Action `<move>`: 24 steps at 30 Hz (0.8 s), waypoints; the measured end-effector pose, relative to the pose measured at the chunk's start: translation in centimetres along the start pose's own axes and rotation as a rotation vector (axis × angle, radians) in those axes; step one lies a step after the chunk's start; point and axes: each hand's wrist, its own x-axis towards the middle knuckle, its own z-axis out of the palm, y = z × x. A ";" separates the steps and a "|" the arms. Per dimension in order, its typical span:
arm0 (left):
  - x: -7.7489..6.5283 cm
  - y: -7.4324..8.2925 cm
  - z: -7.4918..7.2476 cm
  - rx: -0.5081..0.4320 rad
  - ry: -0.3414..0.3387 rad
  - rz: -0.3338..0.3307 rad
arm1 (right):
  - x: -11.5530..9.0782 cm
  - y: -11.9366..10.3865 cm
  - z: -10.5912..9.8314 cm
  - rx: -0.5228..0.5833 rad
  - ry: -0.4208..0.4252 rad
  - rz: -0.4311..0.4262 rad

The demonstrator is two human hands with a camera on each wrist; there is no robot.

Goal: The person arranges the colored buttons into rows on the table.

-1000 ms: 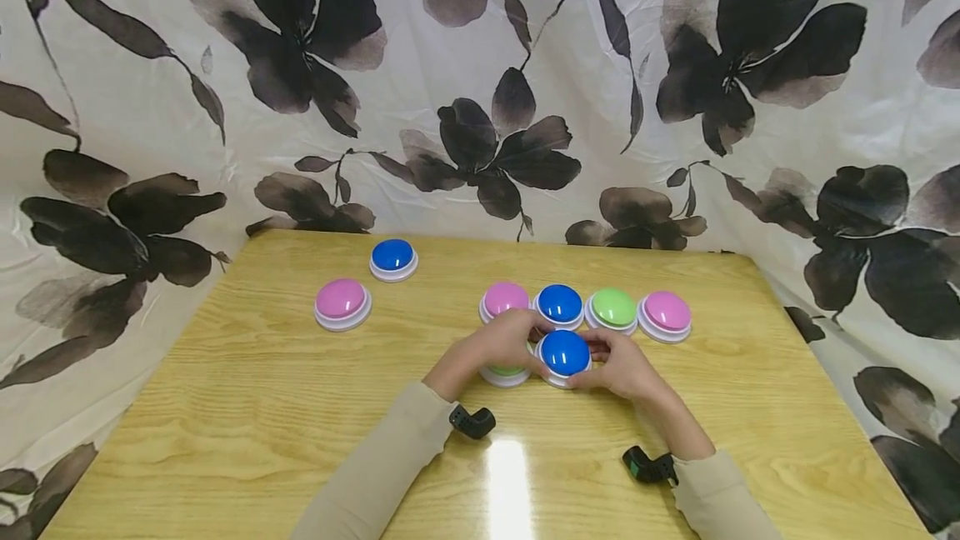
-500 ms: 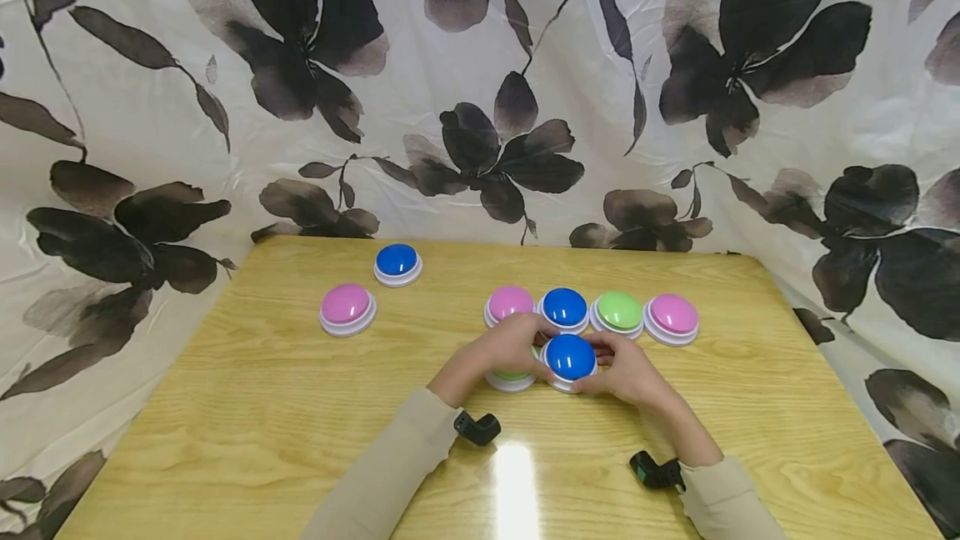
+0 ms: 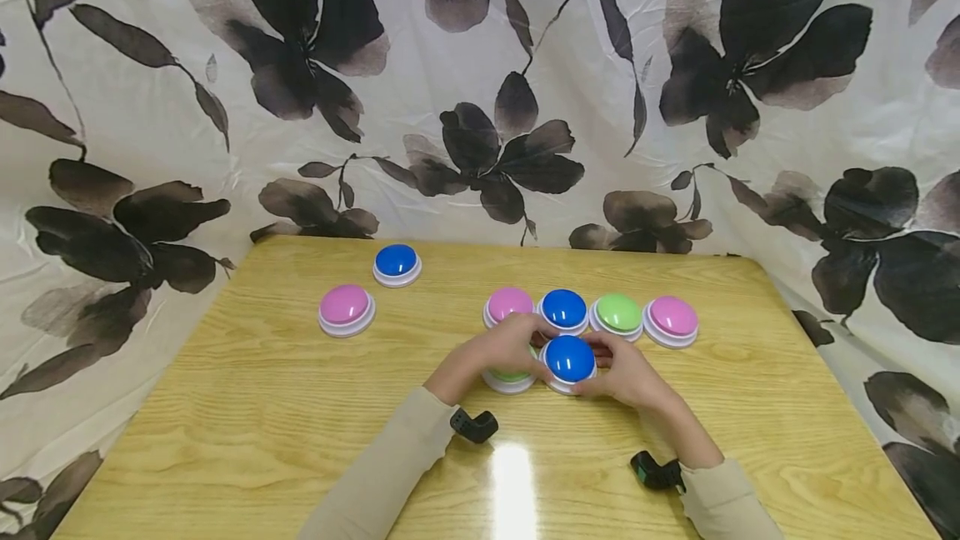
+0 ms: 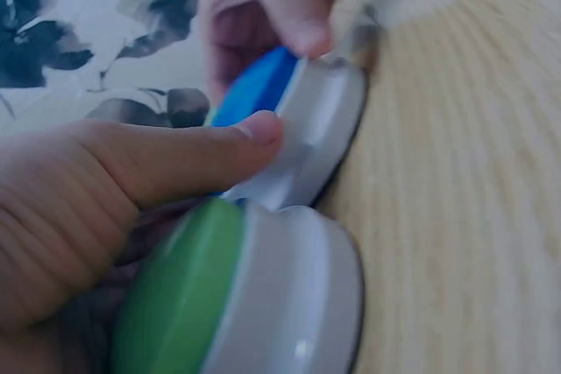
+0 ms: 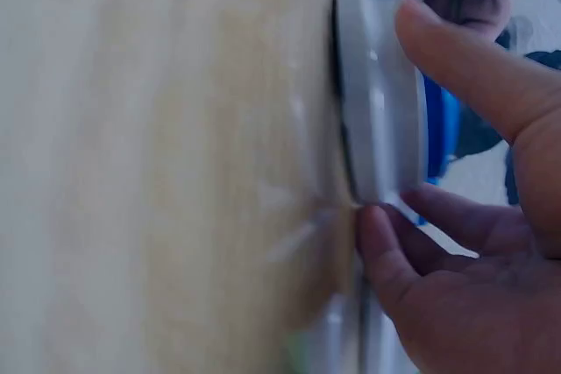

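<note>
A blue dome push button [image 3: 569, 358] with a white base sits at the front of a group of buttons on the table. My left hand [image 3: 510, 346] grips its left side, thumb on the white base. From the right, my right hand [image 3: 624, 369] holds the same base between thumb and fingers. Under my left hand a green push button [image 3: 510, 386] is partly hidden; in the left wrist view this green button [image 4: 180, 295] stands right beside the blue one [image 4: 259, 92]. The right wrist view shows the white base [image 5: 377, 94] close on the tabletop, with both thumbs at it.
Behind the hands runs a row of buttons: pink [image 3: 510, 302], blue [image 3: 564, 307], green [image 3: 618, 312] and pink [image 3: 673, 317]. Farther left lie another pink button [image 3: 345, 305] and a blue button [image 3: 397, 262]. A floral cloth [image 3: 412, 82] hangs behind the wooden table [image 3: 262, 423].
Both hands keep their hold on the blue push button, and the buttons stay in place relative to each other. The whole head view has shifted slightly.
</note>
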 end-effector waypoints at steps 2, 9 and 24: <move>-0.2 -0.1 -0.4 -0.050 -0.001 0.009 | -0.2 -0.3 -0.3 -0.052 0.001 -0.020; -1.4 0.4 -3.5 -0.243 0.064 0.096 | -1.3 -2.9 -2.2 -0.114 0.083 -0.168; -7.3 -0.8 -8.0 -0.108 0.174 0.070 | -2.7 -9.5 -2.4 -0.088 0.059 -0.330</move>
